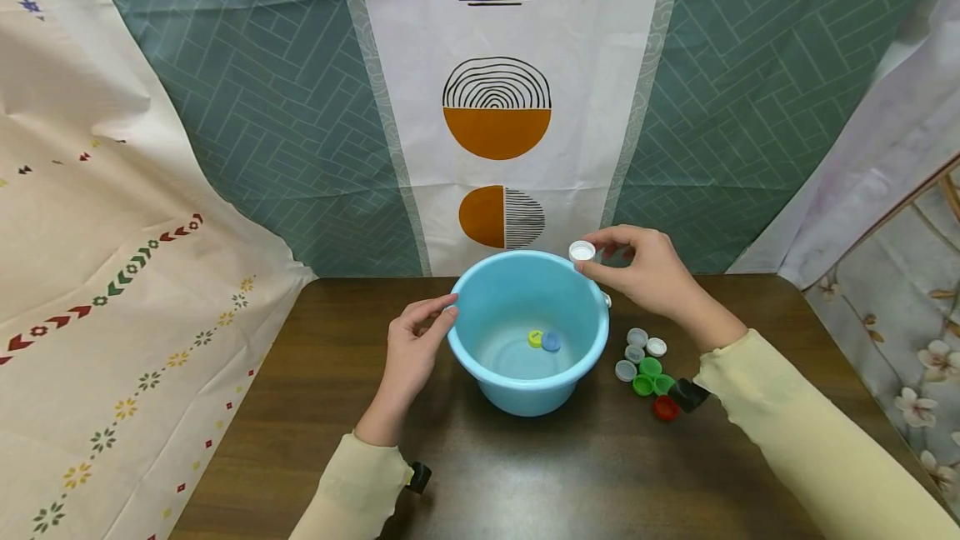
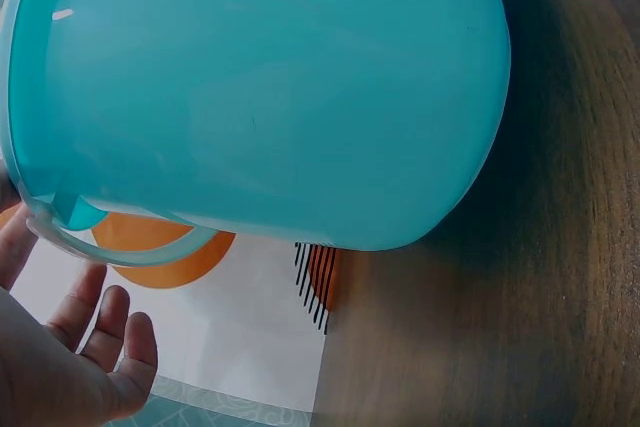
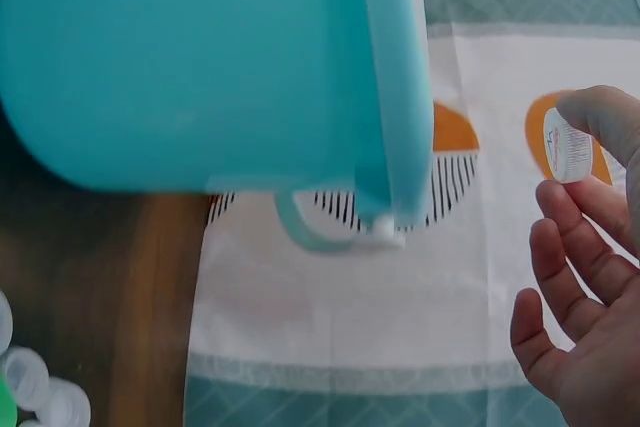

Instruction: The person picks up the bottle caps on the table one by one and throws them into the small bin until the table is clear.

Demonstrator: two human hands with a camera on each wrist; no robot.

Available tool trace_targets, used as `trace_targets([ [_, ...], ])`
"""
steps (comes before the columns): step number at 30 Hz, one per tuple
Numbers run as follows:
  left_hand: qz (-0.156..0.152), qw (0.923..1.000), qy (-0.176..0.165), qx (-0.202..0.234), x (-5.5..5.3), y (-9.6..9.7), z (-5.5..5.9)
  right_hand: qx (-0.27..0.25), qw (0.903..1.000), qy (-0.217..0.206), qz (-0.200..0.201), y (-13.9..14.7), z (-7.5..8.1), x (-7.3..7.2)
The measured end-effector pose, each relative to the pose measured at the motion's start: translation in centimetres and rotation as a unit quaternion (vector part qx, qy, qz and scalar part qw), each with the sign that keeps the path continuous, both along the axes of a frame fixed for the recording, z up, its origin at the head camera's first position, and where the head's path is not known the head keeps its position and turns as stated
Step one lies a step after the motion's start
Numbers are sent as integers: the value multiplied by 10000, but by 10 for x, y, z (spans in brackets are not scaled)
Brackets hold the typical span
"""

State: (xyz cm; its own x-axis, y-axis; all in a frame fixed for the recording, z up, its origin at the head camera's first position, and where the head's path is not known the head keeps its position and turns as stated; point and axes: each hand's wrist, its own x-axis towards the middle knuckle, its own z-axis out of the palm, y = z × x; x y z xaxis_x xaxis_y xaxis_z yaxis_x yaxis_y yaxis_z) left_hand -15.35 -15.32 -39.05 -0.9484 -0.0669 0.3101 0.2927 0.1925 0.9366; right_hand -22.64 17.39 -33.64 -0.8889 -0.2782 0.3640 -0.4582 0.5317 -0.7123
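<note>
A light blue bucket (image 1: pixel 536 394) stands on the wooden table; a yellow bottle cap (image 1: pixel 535 338) and a blue bottle cap (image 1: pixel 551 342) lie on its floor. On the bucket's left side my left hand (image 1: pixel 416 340) pinches the rim between thumb and fingers; its other fingers hang near the bucket handle (image 2: pixel 150 255) in the left wrist view. My right hand (image 1: pixel 648 269) pinches a white bottle cap (image 1: pixel 582 251) by its edge, above the far right rim. That ridged white cap (image 3: pixel 567 145) is held apart from the bucket, between thumb and fingertips.
Right of the bucket, several loose caps lie on the table: clear and white caps (image 1: pixel 635 353), green caps (image 1: pixel 650 367) and a red cap (image 1: pixel 665 408). A patterned curtain (image 1: pixel 495 148) hangs behind the table (image 1: pixel 525 482), and a cream cloth (image 1: pixel 112 273) hangs at the left.
</note>
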Motion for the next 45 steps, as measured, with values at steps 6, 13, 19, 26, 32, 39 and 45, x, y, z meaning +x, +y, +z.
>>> trace_targets([
  [6, -12, 10000, 56, 0, -1, 0, 0, -12, 9999, -22, 170, -18, 3, -1],
  [13, 29, 10000, 5, -26, -1, 1, 0, -71, 9989, -130, 436, -35, 0, 0],
  [19, -7, 10000, 6, 1, -1, 1, 0, -106, 9977, -168, 655, -45, -3, 1],
  [26, 2, 10000, 20, -11, -1, 1, 0, -90, 9968, -157, 775, -51, -4, 4],
  [32, 4, 10000, 15, -25, -1, 1, 0, -138, 9959, -168, 873, -57, -3, 6],
  [39, 7, 10000, -4, 5, 0, 1, 1, -121, 9951, -138, 971, -61, -3, 7],
  [45, 32, 10000, -33, -30, 0, 2, 1, -61, 9948, -115, 1009, -62, -4, 7],
])
